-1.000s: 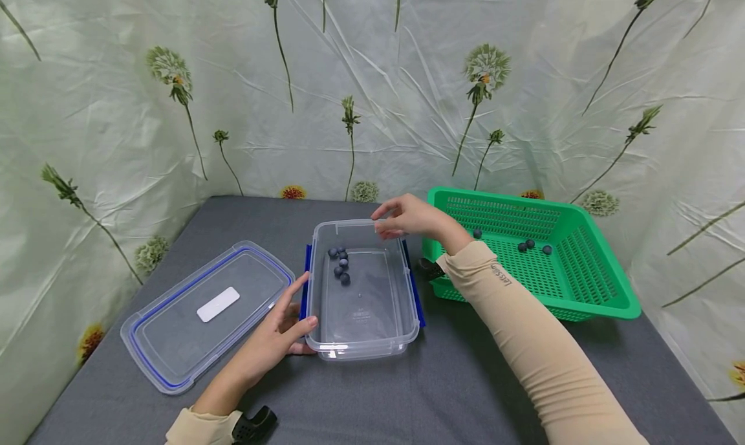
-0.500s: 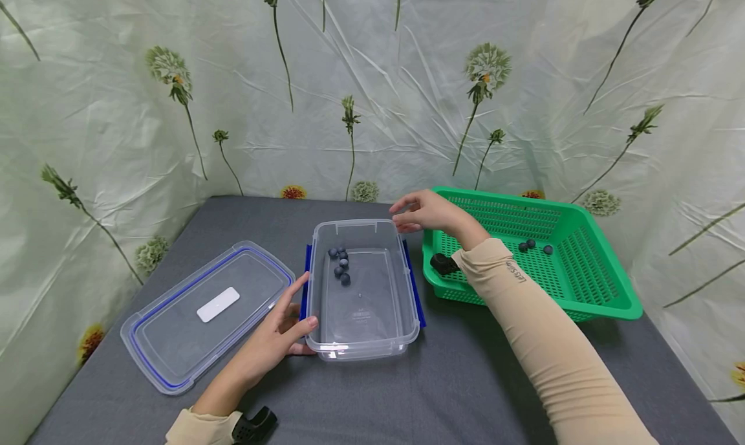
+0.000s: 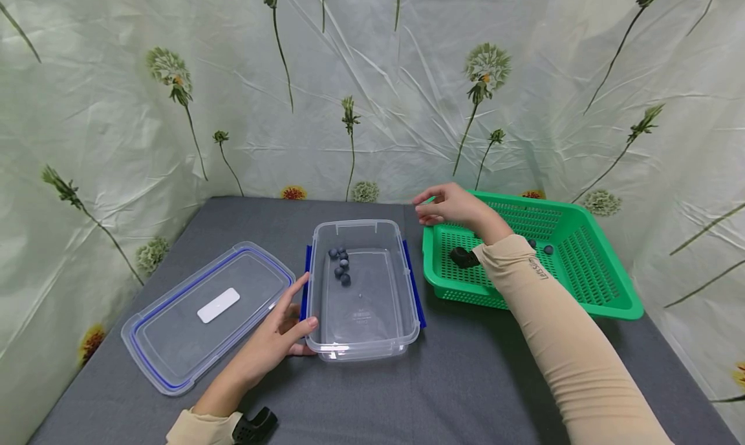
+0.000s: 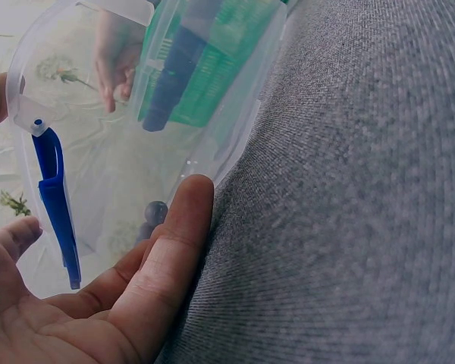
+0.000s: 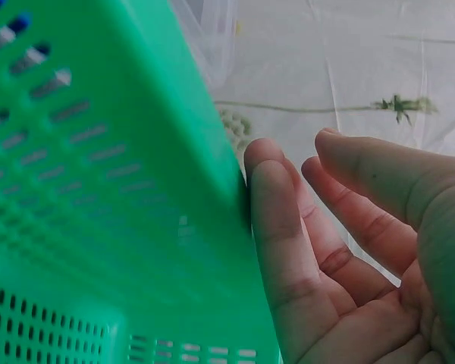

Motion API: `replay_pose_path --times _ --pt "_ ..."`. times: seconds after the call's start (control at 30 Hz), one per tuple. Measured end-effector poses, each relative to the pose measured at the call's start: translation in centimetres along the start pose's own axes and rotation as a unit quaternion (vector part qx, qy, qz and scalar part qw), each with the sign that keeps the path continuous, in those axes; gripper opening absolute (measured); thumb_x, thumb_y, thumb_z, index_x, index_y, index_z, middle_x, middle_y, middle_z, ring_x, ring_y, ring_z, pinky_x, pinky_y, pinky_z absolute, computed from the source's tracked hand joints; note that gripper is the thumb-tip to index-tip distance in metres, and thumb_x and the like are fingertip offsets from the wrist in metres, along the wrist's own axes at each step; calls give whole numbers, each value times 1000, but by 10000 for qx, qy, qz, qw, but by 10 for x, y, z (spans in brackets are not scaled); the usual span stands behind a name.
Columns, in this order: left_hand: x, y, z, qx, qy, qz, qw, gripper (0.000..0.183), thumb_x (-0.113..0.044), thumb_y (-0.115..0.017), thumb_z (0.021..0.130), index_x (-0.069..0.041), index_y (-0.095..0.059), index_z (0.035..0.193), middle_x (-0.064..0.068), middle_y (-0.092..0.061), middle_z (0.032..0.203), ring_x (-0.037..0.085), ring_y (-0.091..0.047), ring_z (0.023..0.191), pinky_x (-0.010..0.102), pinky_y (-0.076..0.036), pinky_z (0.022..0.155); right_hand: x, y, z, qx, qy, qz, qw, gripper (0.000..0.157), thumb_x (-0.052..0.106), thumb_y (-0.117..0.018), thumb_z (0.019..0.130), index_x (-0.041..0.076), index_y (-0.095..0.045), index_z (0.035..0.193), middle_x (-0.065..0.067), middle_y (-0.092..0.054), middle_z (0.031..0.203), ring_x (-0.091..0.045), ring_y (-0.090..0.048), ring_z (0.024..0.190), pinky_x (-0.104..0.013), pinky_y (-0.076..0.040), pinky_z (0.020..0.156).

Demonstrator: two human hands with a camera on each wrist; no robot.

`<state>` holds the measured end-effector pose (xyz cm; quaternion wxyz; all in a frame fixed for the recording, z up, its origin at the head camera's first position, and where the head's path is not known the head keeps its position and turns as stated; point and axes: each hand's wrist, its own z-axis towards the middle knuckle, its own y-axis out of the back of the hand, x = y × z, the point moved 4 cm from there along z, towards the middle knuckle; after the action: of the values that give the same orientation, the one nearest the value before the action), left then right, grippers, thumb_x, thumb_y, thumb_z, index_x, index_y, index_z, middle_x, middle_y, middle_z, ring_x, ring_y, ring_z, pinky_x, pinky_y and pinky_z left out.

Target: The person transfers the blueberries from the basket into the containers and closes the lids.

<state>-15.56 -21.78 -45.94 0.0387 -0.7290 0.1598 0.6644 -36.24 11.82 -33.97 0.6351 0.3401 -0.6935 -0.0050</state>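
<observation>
My left hand (image 3: 273,335) rests spread against the left side of a clear plastic food container (image 3: 372,315), its thumb at the near rim. Several blueberries (image 3: 343,264) lie on the container's floor, toward the left; some show dimly through the wall in the left wrist view. Over the far left corner of a green plastic basket (image 3: 617,296) is my right hand (image 3: 456,206). Its fingers are loosely bent and nothing shows between them; in the right wrist view they are close beside the basket wall (image 5: 174,152). Inside the basket, blueberries (image 3: 548,249) are partly hidden by my right sleeve.
The container's clear lid (image 3: 169,341), with a blue seal and a white label, lies at the left on the grey cloth (image 3: 361,406). Blue side latches (image 3: 414,283) hang down from the container. A flower-printed sheet (image 3: 372,76) hangs behind the table.
My right hand has moved right, from above the container's far right corner to the basket's far left corner. The left hand and the container stay where they were.
</observation>
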Motion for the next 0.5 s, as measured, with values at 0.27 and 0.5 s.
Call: replay_pose_path --times 0.27,0.5 --pt "0 0 0 7 0 -12 10000 78 -23 -61 110 -45 -16 170 36 -36 163 50 -58 136 51 -67 85 -13 21 -8 -242 -134 -278 9992 41 21 -64 110 -4 -62 143 -16 -77 114 -9 -75 88 -27 -64 86" --pt "-1 0 0 -29 23 25 10000 78 -24 -61 110 -46 -17 170 36 -36 163 50 -58 135 51 -68 84 -29 37 -12 -382 -294 -261 9985 45 22 -60 112 -6 -57 147 -18 -74 121 -11 -75 92 -27 -64 88"
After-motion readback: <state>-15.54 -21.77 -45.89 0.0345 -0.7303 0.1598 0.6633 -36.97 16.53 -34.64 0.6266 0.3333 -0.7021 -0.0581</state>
